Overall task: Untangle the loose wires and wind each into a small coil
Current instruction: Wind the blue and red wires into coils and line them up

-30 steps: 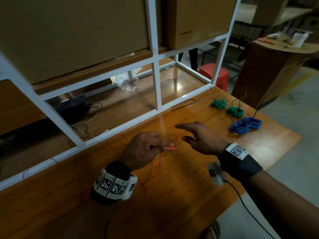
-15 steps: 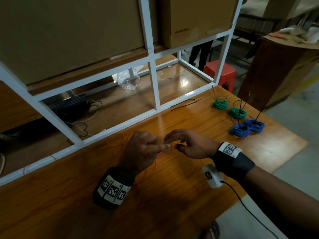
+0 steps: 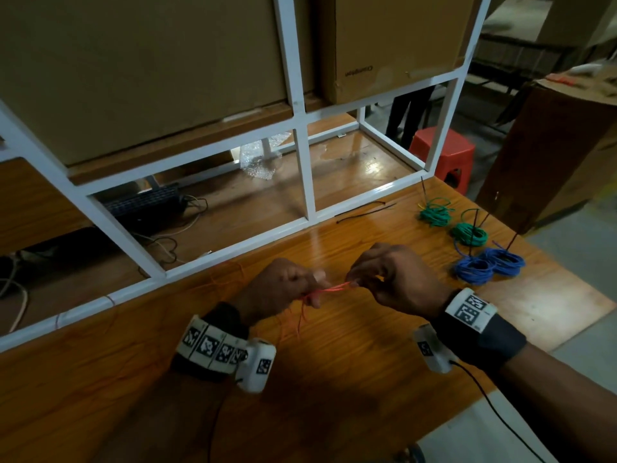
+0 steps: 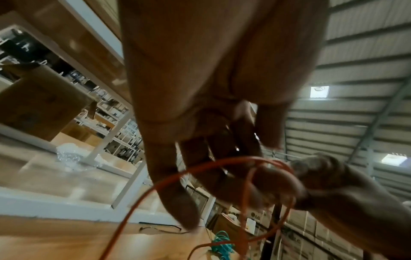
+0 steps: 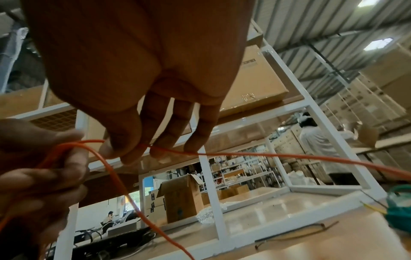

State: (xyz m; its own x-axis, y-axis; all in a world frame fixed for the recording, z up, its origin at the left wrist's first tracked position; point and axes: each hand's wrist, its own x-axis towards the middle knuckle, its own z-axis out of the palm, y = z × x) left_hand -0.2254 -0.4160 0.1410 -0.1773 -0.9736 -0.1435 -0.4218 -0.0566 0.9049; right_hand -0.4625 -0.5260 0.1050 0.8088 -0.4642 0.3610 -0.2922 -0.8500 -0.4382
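Right hand, open and reaching a second ago, has closed in and now pinches the orange wire at thumb and forefinger. Left hand still grips the bunched loops. A short span runs taut between them above the table; slack trails below the left hand. Judged: winding under way, coil barely started.

My right hand, open and hovering apart from the left 1 second ago, has closed in and now pinches the orange wire between thumb and fingertips. My left hand still grips its end, and a short length has come taut between my 2 hands.
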